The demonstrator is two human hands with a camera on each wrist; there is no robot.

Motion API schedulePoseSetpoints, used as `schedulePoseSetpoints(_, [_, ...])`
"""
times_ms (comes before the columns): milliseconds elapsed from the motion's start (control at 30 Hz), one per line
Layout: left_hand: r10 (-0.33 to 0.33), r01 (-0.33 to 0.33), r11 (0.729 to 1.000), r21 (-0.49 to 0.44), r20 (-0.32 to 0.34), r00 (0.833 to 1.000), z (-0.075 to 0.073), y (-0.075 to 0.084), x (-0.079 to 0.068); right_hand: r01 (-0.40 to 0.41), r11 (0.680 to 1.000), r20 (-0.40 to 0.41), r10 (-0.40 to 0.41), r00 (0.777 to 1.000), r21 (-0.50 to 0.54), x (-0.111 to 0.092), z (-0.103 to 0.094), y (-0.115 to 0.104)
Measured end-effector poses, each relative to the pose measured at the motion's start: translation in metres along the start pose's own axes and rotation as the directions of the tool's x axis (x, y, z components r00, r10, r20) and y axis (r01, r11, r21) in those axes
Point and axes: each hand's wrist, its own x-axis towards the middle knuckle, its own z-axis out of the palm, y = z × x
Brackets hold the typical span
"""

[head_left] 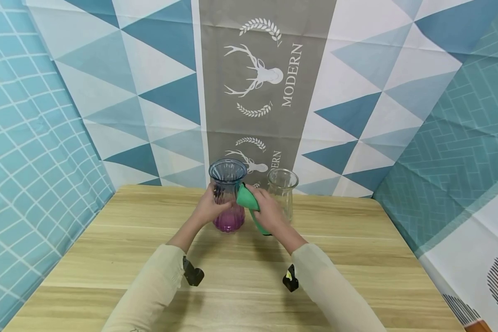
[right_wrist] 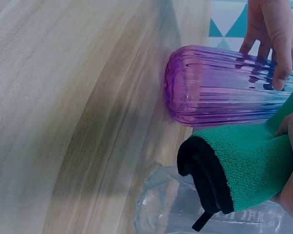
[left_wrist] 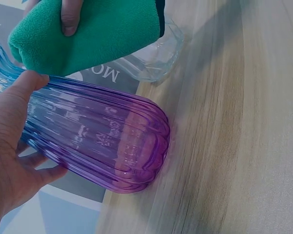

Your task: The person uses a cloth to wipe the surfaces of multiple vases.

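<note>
A ribbed glass vase [head_left: 229, 220], blue at its flared rim and fading to purple at the base, stands upright on the table. My left hand [head_left: 207, 208] holds it round its side, with the thumb across the near face in the left wrist view. In my right hand [head_left: 270, 213] is a folded green cloth [head_left: 248, 198] with a black edge, gripped close beside the vase's upper part. The right wrist view shows the cloth [right_wrist: 249, 163] hanging from the fingers, its lower end over a clear glass vase [right_wrist: 161, 202].
The clear vase [head_left: 283, 179] stands just right of the right hand, partly hidden by it. Behind both vases rises a patterned backdrop [head_left: 166, 92] at the wooden table's [head_left: 240, 286] far edge. Blue tiled-print sheets [head_left: 33, 115] flank the table.
</note>
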Motion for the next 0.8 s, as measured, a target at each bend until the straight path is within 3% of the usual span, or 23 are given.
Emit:
schedulePoseSetpoints(200, [-0.029, 0.03, 0.999, -0.013, 0.025, 0.999, 0.0, -0.001, 0.002, 0.001, 1.0, 0.02, -0.002, 1.0, 0.014, 0.0, 0.005, 0.001])
schedulePoseSetpoints(567, [-0.003, 0.004, 0.999, -0.037, 0.031, 1.0, -0.001, 0.001, 0.001, 0.019, 1.0, 0.089, -0.018, 0.996, -0.019, -0.006, 0.01, 0.005])
schedulePoseSetpoints(800, [-0.006, 0.008, 0.999, -0.048, 0.042, 0.999, -0.001, 0.001, 0.002, 0.025, 0.995, 0.147, -0.011, 0.989, -0.095, -0.01, 0.015, 0.008])
